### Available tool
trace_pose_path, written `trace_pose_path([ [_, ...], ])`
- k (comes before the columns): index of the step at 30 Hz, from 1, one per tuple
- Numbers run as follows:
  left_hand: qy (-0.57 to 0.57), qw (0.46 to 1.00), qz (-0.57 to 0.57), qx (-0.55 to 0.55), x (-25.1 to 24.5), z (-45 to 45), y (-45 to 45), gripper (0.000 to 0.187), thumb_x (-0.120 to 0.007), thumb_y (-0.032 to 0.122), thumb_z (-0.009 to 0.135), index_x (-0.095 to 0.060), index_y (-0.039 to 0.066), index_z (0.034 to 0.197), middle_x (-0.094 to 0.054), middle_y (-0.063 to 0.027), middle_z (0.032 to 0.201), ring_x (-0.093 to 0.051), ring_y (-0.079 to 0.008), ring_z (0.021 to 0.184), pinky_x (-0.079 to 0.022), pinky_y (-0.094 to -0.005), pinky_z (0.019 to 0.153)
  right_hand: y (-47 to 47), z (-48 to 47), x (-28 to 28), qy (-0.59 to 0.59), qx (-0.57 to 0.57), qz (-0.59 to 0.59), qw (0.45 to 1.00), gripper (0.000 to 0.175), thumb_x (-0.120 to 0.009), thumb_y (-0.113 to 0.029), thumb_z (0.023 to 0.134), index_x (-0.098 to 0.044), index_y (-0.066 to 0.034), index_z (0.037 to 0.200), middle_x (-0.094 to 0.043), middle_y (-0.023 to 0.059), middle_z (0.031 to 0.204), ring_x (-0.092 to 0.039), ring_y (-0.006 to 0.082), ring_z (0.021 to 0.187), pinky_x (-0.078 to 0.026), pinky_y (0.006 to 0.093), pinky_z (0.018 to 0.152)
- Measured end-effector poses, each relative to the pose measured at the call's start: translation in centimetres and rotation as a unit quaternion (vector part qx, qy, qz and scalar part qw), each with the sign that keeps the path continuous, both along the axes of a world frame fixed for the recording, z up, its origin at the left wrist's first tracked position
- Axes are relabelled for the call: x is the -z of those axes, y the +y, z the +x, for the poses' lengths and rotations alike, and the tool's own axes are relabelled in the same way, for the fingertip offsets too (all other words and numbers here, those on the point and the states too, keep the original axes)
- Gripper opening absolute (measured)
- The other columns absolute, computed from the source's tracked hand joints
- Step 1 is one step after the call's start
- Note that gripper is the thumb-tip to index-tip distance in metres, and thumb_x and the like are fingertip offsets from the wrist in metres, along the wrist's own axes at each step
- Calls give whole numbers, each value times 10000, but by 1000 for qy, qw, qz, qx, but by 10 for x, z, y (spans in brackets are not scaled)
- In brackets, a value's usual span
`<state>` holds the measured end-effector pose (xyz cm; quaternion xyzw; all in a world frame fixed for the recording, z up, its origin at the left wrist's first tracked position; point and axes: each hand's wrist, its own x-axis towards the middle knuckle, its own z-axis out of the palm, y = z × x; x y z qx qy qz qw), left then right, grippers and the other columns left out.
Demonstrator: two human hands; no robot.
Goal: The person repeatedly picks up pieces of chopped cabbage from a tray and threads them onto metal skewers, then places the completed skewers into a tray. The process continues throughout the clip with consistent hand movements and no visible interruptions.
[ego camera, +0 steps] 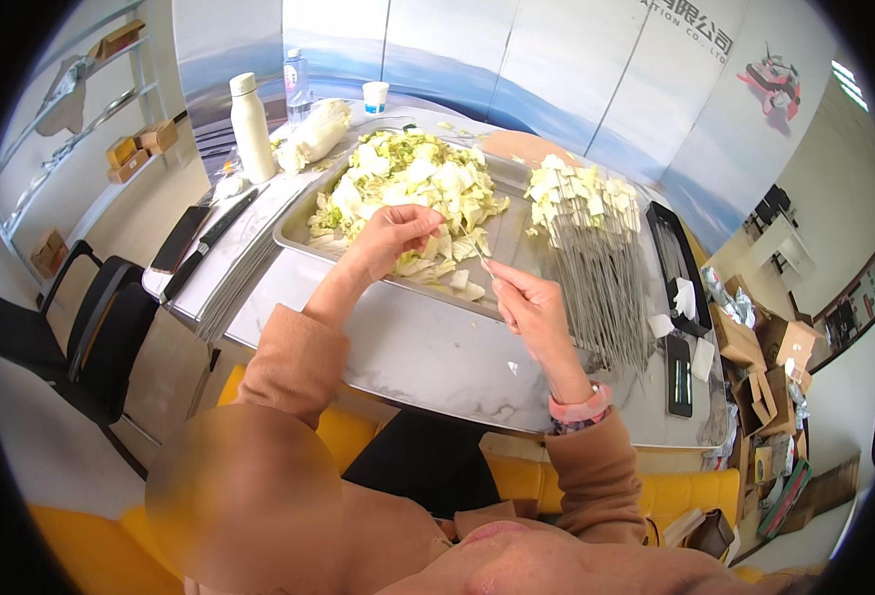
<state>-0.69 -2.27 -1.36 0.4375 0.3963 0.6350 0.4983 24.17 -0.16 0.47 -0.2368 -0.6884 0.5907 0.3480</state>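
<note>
My right hand (527, 303) grips a thin metal skewer (475, 244) that slants up and left over the tray. At its upper end is my left hand (400, 232), its thumb and fingertips together; whether they pinch the skewer or a bit of leaf is unclear. Beneath both lies a metal tray (311, 256) heaped with torn Chinese cabbage leaves (415, 175). Many skewers threaded with cabbage pieces (586, 193) rest over the tray's right end, their bare shafts (605, 290) pointing towards me. A bundle of bare metal skewers (240, 286) lies left of the tray.
Left on the table are a knife (207, 245), a phone (181, 238), a white bottle (250, 130), a plastic bottle (296, 85) and a whole Chinese cabbage (318, 135). A paper cup (375, 98) stands behind. At right are a black box (657, 216) and another phone (678, 375).
</note>
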Motion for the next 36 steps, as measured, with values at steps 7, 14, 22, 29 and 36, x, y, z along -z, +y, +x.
trace_pose_path([
  [7,-50,997,31,49,-3,39,2,169,-605,172,902,-658,12,907,-622,-8,779,-526,-66,669,-412,-211,598,-3,1,-3,-39,-5,60,997,307,-517,-66,921,-582,-8,1215,-465,-39,599,-393,29,512,-315,190,443],
  [14,-101,993,53,35,0,32,7,144,-594,141,903,-643,20,841,-609,-27,809,-499,-61,645,-401,-206,569,-21,41,-8,-173,49,209,961,272,-576,-63,875,-615,14,1134,-516,22,582,-475,59,526,-392,223,485],
  [22,-39,997,44,46,-3,37,6,195,-574,185,924,-648,16,988,-640,-28,833,-513,-59,660,-416,-204,576,-45,65,-9,-200,134,308,921,151,-594,-63,838,-636,5,966,-547,93,582,-516,104,497,-406,265,490],
  [29,5,998,28,49,-3,37,4,241,-568,211,928,-632,36,1081,-653,-33,880,-528,-56,685,-433,-204,590,6,93,-19,-206,264,331,882,146,-586,-102,848,-653,3,924,-574,69,568,-517,105,491,-402,262,483],
  [36,6,998,21,52,-1,36,6,209,-588,187,915,-635,29,1044,-650,-32,879,-532,-57,676,-434,-203,583,98,112,-29,-259,296,286,874,172,-586,-147,848,-653,12,856,-586,48,568,-551,112,502,-416,273,508],
])
